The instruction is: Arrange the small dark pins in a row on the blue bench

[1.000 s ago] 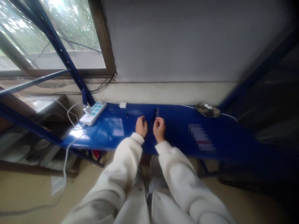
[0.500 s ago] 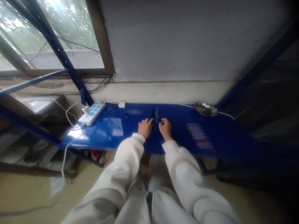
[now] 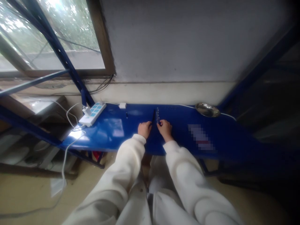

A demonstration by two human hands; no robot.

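On the blue table (image 3: 136, 137), a thin black strip (image 3: 154, 115) lies lengthwise in front of me, just left of a narrow clear strip with a row of bumps (image 3: 157, 114). Beside the near end of the black strip is my left hand (image 3: 144, 129), its fingers curled in and thumb close to the index finger; whatever they hold, if anything, is hidden. My right hand (image 3: 165, 128) has its thumb and fingertips closed at the near end of the clear strip.
A white power strip (image 3: 92, 116) with a plugged-in adapter stands at the left, its cable hanging over the edge. Toward the wall are a small white charger (image 3: 122, 105), a small dark piece (image 3: 127, 115) and a shiny metal bowl (image 3: 207, 109). A blurred-out flat item (image 3: 201, 137) lies right.
My left hand has drawn its spread fingers inward, away from the black strip. My right hand has shifted slightly left, its fingertips now meeting the clear strip's near end.
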